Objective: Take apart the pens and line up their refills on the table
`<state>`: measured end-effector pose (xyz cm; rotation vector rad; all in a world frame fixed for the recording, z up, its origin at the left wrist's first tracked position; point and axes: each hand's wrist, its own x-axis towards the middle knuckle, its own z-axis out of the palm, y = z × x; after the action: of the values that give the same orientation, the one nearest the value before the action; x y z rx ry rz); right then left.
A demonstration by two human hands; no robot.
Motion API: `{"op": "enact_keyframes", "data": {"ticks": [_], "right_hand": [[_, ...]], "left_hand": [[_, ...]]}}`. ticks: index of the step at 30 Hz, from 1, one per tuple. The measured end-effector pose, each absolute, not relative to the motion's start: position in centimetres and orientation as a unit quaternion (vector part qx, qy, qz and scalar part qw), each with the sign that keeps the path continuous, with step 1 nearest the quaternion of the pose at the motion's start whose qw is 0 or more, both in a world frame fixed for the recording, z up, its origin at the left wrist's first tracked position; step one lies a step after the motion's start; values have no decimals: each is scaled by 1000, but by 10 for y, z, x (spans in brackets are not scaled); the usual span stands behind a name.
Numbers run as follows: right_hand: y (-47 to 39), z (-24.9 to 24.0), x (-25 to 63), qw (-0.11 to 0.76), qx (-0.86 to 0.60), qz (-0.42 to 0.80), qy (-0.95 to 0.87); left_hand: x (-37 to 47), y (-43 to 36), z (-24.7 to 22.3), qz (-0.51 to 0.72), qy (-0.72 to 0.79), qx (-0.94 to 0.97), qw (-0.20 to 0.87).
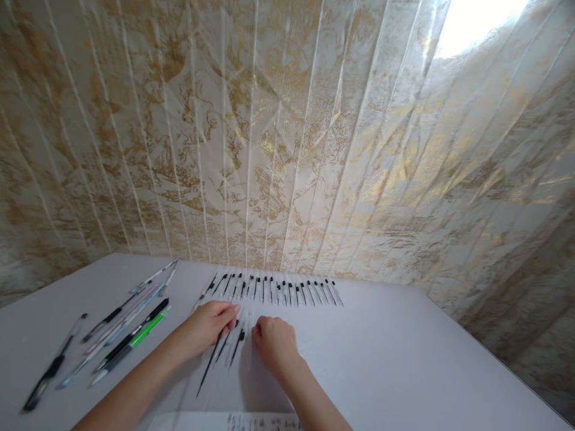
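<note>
My left hand (218,322) is closed around the upper end of a thin black refill (208,368), whose long end points down toward me. Close beside it, two more black-capped pens (237,347) with clear barrels lie on the white table (381,359). My right hand (275,341) is curled into a fist just right of these pens, resting at the table; whatever its fingers hold, if anything, is hidden. Beyond both hands runs a long row of clear pens with black caps (278,290), set side by side.
At the left lie several loose pens, among them a green pen (150,326), a black pen (130,338) and a separate black-grip pen (54,368). A paper with writing (260,422) sits at the near edge. A gold-patterned curtain (269,149) hangs behind the table.
</note>
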<state>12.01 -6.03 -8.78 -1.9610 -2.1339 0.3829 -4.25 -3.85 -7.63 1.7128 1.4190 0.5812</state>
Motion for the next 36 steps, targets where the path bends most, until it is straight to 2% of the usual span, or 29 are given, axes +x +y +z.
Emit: {"op": "enact_keyframes", "data": {"ticks": [6,12,20,26,36], "right_hand": [[-51,-91,137,132,-660,200,-712],[-49,-85,167,149,-655,226,-705],[-52,-82,159,205,-644,217,-704],[-48,-96,148,251,-612,249,-708],[-43,-107,138,332,-587,323,-664]], "left_hand": [[-10,-16,-81,200,557,728,347],[36,-4,-83,119,572,777,234],[25,-35,-73,56,591,801,78],[20,-62,-79,30,594,803,41],[12,-54,-79,26,613,789,36]]}}
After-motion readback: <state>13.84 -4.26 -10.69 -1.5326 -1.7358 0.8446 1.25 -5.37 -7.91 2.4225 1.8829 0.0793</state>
